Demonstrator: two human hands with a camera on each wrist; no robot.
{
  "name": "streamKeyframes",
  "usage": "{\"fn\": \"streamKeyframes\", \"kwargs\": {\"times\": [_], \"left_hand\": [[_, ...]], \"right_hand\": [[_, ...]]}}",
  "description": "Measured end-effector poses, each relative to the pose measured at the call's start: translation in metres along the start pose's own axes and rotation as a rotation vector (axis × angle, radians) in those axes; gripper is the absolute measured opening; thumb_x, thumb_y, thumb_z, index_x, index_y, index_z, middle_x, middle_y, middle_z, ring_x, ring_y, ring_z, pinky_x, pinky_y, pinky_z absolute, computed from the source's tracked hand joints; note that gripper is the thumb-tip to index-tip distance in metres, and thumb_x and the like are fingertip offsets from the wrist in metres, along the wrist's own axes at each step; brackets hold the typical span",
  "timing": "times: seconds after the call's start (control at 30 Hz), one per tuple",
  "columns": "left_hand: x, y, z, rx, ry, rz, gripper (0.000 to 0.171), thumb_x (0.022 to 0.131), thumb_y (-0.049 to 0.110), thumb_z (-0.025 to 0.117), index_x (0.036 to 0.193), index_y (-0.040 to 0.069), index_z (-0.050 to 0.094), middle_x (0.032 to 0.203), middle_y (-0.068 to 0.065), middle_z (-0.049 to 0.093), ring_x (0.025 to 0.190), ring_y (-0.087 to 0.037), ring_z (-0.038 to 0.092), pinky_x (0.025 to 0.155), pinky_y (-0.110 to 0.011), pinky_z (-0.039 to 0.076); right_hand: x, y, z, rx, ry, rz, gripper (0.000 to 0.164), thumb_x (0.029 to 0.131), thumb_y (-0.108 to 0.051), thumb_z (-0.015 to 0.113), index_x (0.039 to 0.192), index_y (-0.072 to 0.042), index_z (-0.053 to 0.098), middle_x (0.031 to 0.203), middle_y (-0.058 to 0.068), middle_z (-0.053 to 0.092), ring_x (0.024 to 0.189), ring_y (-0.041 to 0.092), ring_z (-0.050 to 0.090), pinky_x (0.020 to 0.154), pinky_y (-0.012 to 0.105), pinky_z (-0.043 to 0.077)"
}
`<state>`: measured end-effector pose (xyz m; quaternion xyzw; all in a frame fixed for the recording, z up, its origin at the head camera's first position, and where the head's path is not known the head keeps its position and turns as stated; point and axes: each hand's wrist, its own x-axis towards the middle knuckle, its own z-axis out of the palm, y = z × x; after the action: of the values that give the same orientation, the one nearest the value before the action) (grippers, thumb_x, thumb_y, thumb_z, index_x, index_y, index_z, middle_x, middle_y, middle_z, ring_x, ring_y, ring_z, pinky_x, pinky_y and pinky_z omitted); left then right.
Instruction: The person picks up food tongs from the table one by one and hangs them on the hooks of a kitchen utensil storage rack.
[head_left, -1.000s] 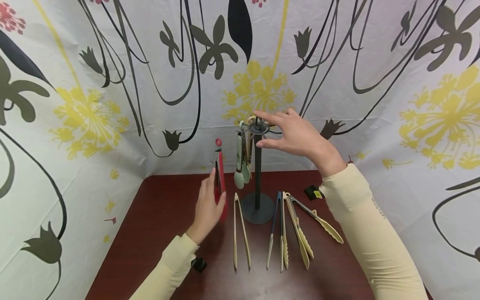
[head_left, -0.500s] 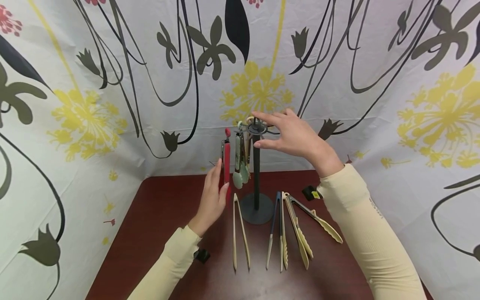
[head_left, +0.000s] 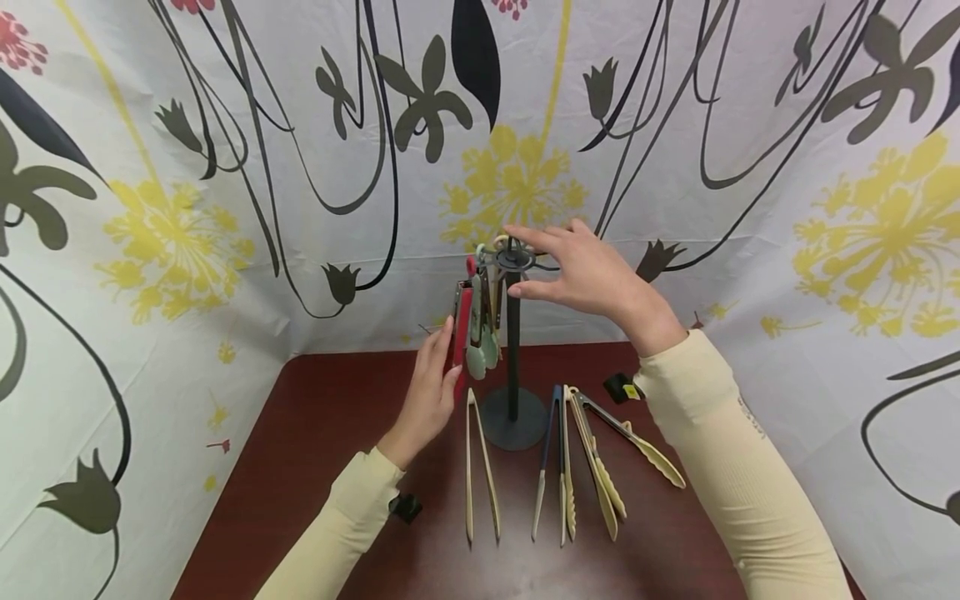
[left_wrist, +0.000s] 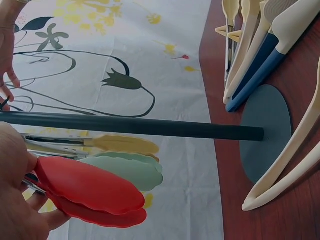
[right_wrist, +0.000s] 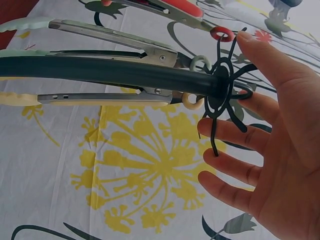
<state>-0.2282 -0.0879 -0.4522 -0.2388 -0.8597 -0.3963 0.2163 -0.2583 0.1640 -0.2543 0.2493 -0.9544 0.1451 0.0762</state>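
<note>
My left hand (head_left: 426, 400) holds red tongs (head_left: 463, 323) upright by their handles, beside the dark utensil stand (head_left: 513, 350). Their red scalloped heads (left_wrist: 95, 187) point downward. In the right wrist view, the red hanging loop (right_wrist: 221, 34) overlaps a hook tip near the stand's top. My right hand (head_left: 588, 271) grips the hooked ring (right_wrist: 216, 90) from the right, thumb at one hook and fingers among the others. On the stand's left hang mint green tongs (head_left: 477, 358) and cream-yellow tongs (right_wrist: 105, 98) by their loops.
On the dark red table (head_left: 337, 433) stands the round base (head_left: 504, 429). Beige tongs (head_left: 471, 467) lie spread in front. Blue-handled tongs (head_left: 551, 454) and several cream-headed tongs (head_left: 606, 492) lie to the right. A small black object (head_left: 621, 387) sits behind them. Patterned cloth (head_left: 300, 150) surrounds the table.
My left hand has carried the red tongs right and upward, bringing them beside the hanging green tongs. The right hand has stayed at the stand's top.
</note>
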Motion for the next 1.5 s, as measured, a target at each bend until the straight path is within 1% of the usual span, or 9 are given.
{"fn": "streamKeyframes", "kwargs": {"times": [0.17,0.37,0.6,0.8,0.93,1.07,1.17,1.2,1.5], "left_hand": [[0.0,-0.002,0.003,-0.009,-0.027,-0.001,0.09,0.094,-0.003,0.06,0.161,0.029,0.01,0.149,-0.014,0.039,0.131,-0.029,0.046,0.104,-0.048,0.049],[0.0,-0.005,0.007,-0.016,-0.04,0.005,0.09,0.093,-0.002,0.061,0.161,0.028,0.01,0.149,-0.014,0.039,0.131,-0.03,0.047,0.106,-0.048,0.048],[0.003,-0.005,0.011,-0.056,-0.035,0.026,0.089,0.093,0.0,0.062,0.16,0.028,0.012,0.146,-0.016,0.04,0.129,-0.03,0.05,0.107,-0.047,0.048],[0.004,-0.006,0.015,-0.095,-0.027,0.023,0.09,0.092,0.001,0.064,0.16,0.029,0.012,0.146,-0.013,0.041,0.127,-0.029,0.053,0.104,-0.048,0.049],[0.004,-0.006,0.016,-0.129,-0.02,0.022,0.091,0.091,-0.002,0.066,0.16,0.027,0.014,0.146,-0.013,0.041,0.128,-0.028,0.054,0.104,-0.046,0.049],[0.005,-0.005,0.016,-0.146,-0.021,0.015,0.09,0.091,-0.002,0.065,0.159,0.026,0.015,0.146,-0.012,0.041,0.13,-0.027,0.053,0.105,-0.04,0.049],[0.006,-0.004,0.017,-0.155,-0.018,0.017,0.089,0.091,-0.002,0.065,0.159,0.025,0.016,0.146,-0.013,0.041,0.13,-0.027,0.053,0.105,-0.038,0.049],[0.006,-0.004,0.017,-0.158,-0.017,0.018,0.088,0.091,-0.003,0.065,0.159,0.025,0.016,0.146,-0.013,0.041,0.13,-0.027,0.053,0.105,-0.039,0.049],[0.007,-0.003,0.017,-0.168,-0.029,0.0,0.086,0.091,0.0,0.066,0.159,0.023,0.018,0.145,-0.012,0.041,0.127,-0.027,0.055,0.107,-0.039,0.048]], "right_hand": [[0.0,0.0,0.002,-0.007,0.008,0.002,0.081,0.084,-0.067,0.063,0.154,-0.045,0.027,0.15,0.009,0.048,0.12,0.031,0.045,0.09,0.057,0.048],[-0.001,0.0,0.006,-0.033,0.06,-0.023,0.075,0.088,-0.063,0.062,0.154,-0.042,0.031,0.147,0.01,0.052,0.118,0.032,0.047,0.095,0.057,0.045],[-0.002,0.001,0.009,-0.066,0.104,-0.041,0.069,0.092,-0.052,0.061,0.154,-0.039,0.033,0.144,0.013,0.053,0.13,0.037,0.044,0.116,0.061,0.026],[-0.002,0.002,0.009,-0.061,0.128,-0.066,0.068,0.092,-0.05,0.063,0.153,-0.036,0.036,0.145,0.013,0.052,0.134,0.038,0.042,0.122,0.057,0.014],[-0.001,0.003,0.009,-0.047,0.126,-0.071,0.068,0.091,-0.049,0.063,0.153,-0.037,0.037,0.146,0.01,0.055,0.118,0.035,0.047,0.119,0.055,0.019],[-0.001,0.002,0.009,-0.033,0.113,-0.041,0.068,0.091,-0.051,0.064,0.152,-0.041,0.036,0.118,0.008,0.069,0.094,0.028,0.041,0.099,0.05,0.033],[0.0,0.002,0.009,-0.023,0.107,-0.018,0.068,0.09,-0.053,0.064,0.151,-0.043,0.036,0.094,0.009,0.064,0.088,0.026,0.036,0.083,0.044,0.033],[0.0,0.001,0.009,-0.021,0.105,-0.014,0.068,0.09,-0.053,0.064,0.151,-0.044,0.035,0.092,0.009,0.062,0.088,0.026,0.036,0.081,0.043,0.033],[-0.002,0.001,0.008,-0.003,0.077,0.007,0.072,0.088,-0.062,0.062,0.151,-0.047,0.032,0.111,0.013,0.058,0.089,0.026,0.041,0.074,0.042,0.039]]}}
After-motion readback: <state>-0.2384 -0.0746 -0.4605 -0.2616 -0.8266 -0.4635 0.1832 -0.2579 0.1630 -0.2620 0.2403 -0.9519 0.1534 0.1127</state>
